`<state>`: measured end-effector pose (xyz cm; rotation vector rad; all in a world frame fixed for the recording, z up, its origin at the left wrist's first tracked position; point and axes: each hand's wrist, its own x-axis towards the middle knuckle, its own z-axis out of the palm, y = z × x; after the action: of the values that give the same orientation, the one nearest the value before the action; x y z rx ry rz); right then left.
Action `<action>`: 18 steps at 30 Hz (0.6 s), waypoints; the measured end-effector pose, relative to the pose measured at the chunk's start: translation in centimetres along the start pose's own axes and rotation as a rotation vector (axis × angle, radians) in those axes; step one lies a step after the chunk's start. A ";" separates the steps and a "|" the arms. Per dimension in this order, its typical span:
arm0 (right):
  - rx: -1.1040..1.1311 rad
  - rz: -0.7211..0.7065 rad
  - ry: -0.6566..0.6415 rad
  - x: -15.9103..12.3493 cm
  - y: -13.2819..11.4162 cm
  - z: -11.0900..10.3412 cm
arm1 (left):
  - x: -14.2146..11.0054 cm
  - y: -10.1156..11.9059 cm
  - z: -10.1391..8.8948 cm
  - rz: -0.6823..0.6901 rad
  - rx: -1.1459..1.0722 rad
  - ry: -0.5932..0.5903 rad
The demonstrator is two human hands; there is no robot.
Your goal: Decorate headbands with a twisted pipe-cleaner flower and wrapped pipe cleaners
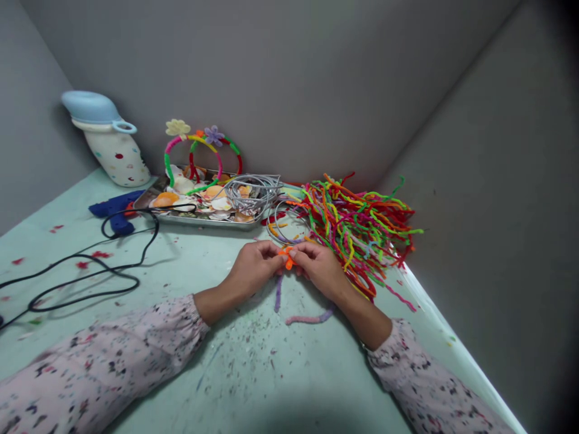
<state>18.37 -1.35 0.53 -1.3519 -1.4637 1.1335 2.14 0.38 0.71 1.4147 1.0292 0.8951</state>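
Both hands meet near the middle of the head view, over the table. A small orange pipe-cleaner piece (288,259), bent into loops like a flower, is pinched between their fingertips. My left hand (254,265) grips it from the left, thumb against the fingers. On the other side my right hand (320,265) is closed on it too; its lower fingers are partly hidden. Just below the left fingertips lies a purple pipe cleaner (278,294). A pink and purple pipe cleaner (307,319) rests in front of my right wrist.
A heap of colourful pipe cleaners (357,223) spreads at the right. Behind stands a metal tray (208,223) with shells, coiled grey wire (253,191) and flower-topped hoops (221,161). At left are a blue glue gun (118,208), black cord (136,278) and white bottle (115,155).
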 end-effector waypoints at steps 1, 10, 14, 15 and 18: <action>0.000 -0.001 -0.010 0.0 0.1 -0.1 | 0.0 0.0 0.0 0.005 0.008 -0.007; -0.019 0.034 -0.139 -0.1 0.2 -0.8 | 0.0 0.0 -0.3 -0.048 0.058 -0.093; -0.054 0.038 -0.175 -0.3 -0.1 -1.0 | 0.0 -0.3 -0.5 -0.063 0.070 -0.141; -0.053 0.037 -0.186 -0.4 -0.2 -1.0 | 0.1 -0.3 -0.5 -0.067 0.071 -0.153; -0.019 0.044 -0.189 -0.2 -0.2 -0.9 | 0.1 -0.4 -0.5 -0.060 0.060 -0.156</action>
<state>19.24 -1.50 0.97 -1.3251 -1.5888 1.3082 1.64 0.69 0.32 1.4717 0.9815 0.7042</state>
